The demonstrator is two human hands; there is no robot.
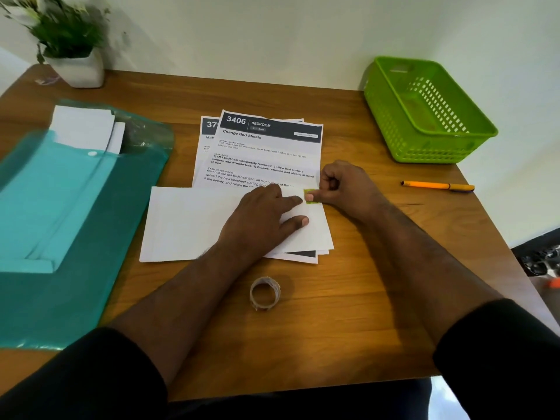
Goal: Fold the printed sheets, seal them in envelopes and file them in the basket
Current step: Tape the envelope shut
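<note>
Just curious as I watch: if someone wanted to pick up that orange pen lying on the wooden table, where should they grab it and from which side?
Probably from above, pinching the middle of the orange pen across its thin barrel. It lies flat on the wooden table, apart from the other things, so fingers can close on both long sides.

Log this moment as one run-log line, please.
stage: sealing | left hand: presses envelope flat | right hand: thumb presses green sticker on envelope | basket: no envelopes visible

Envelope (194,222) on sheets (266,153) — basket (424,116) behind, right.
</note>
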